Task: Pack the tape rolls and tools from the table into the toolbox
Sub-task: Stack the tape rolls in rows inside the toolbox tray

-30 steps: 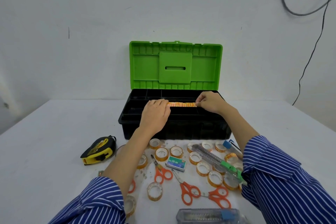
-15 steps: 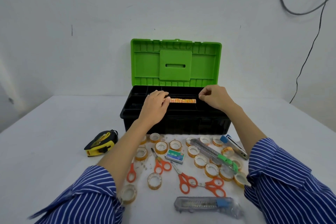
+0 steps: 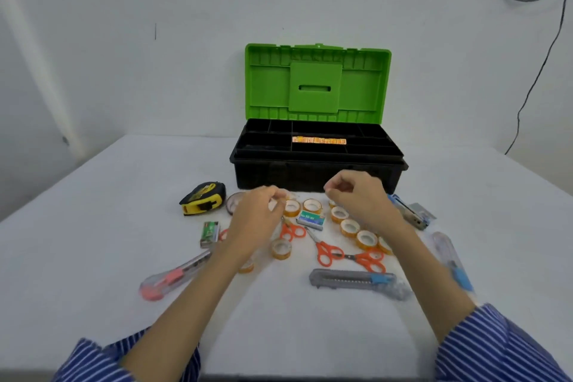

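The black toolbox (image 3: 316, 175) stands open with its green lid (image 3: 316, 84) upright, and a row of orange tape rolls (image 3: 319, 140) lies in a middle tray compartment. Loose tape rolls (image 3: 349, 227) lie on the table in front of it, among orange scissors (image 3: 324, 250). My left hand (image 3: 257, 220) hovers low over the rolls near the box front; its fingertips are blurred beside one roll (image 3: 292, 208). My right hand (image 3: 361, 198) hangs above the right-hand rolls with its fingers loosely curled, holding nothing.
A yellow tape measure (image 3: 203, 198) lies to the left, with a small green box (image 3: 210, 233) and a pink utility knife (image 3: 173, 276) nearer me. A grey-blue knife (image 3: 353, 280) lies in front, with a staples box (image 3: 311, 219), a stapler (image 3: 409, 211) and a blue knife (image 3: 452, 260) around.
Both hands have left the row of rolls in the tray and come back down towards me, over the loose rolls on the table. The row stays in the toolbox.
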